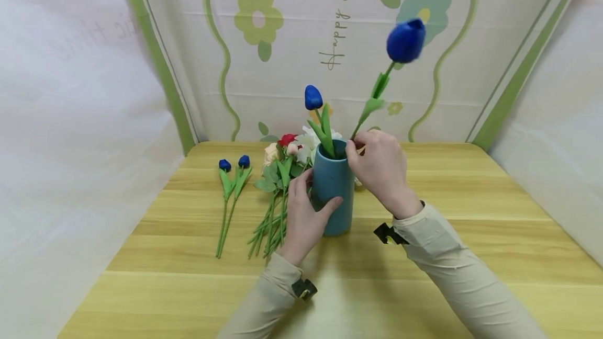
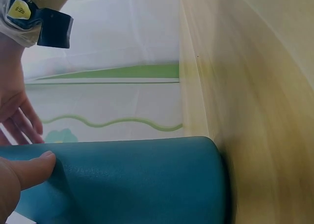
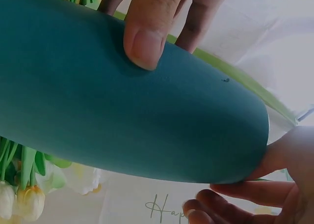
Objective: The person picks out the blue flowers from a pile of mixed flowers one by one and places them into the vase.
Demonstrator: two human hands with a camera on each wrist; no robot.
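A blue-green vase (image 1: 335,198) stands upright on the wooden table, with one blue tulip (image 1: 313,98) in it leaning left. My left hand (image 1: 303,216) holds the vase's left side, thumb across the front and fingers round the back. At the rim, my right hand (image 1: 382,166) pinches the stem of a second blue tulip (image 1: 406,42), whose bloom tilts up to the right. The stem's lower end is hidden by the fingers. In the right wrist view, the left thumb (image 3: 147,47) presses on the vase wall (image 3: 122,106), and the right fingertips are at its mouth.
Two more blue tulips (image 1: 234,182) lie side by side on the table (image 1: 179,276) at left. Between them and the vase lies a bunch of mixed flowers (image 1: 278,171), red, white and cream, partly behind the vase. A patterned curtain (image 1: 282,77) hangs along the table's far edge.
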